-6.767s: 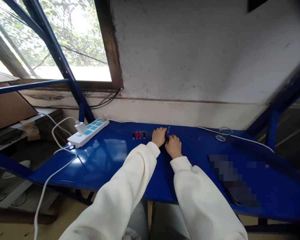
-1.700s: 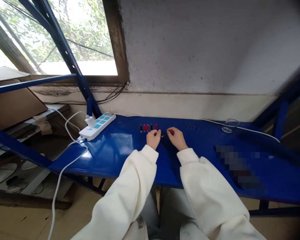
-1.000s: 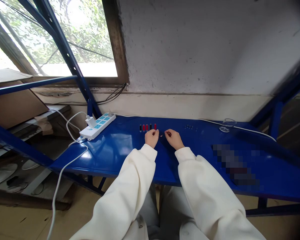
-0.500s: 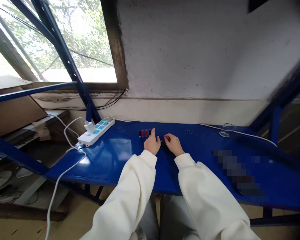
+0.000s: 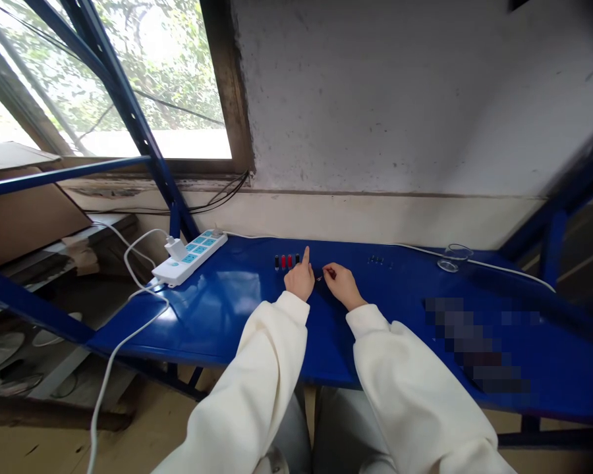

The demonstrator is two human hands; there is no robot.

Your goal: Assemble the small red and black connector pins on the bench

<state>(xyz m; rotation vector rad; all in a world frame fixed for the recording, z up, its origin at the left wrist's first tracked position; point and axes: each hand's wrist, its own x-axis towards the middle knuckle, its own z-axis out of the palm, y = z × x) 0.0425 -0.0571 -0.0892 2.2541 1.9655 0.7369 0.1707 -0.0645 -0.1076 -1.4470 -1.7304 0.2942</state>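
Note:
A short row of small black and red cylindrical pieces [image 5: 290, 261] stands on the blue tabletop [image 5: 257, 329]. My left hand [image 5: 300, 282] is just right of and in front of this row. Its index finger stretches forward past the right end, and its other fingers are largely hidden. Close beside it, my right hand [image 5: 342, 284] is closed in a pinch at thumb and index finger. A tiny shiny tip [image 5: 319, 278] shows in the gap between the hands. What the right fingertips hold is too small to name.
A white power strip [image 5: 190, 259] with a plugged-in adapter lies at the left. Several tiny metal parts [image 5: 375, 259] sit right of my hands. A clear glass dish [image 5: 455, 255] is at the back right, a blurred dark object [image 5: 467, 339] at the front right.
My left index finger now points forward more plainly, and the left hand has shifted slightly. The right hand keeps its pinch in nearly the same spot. The view has turned slightly.

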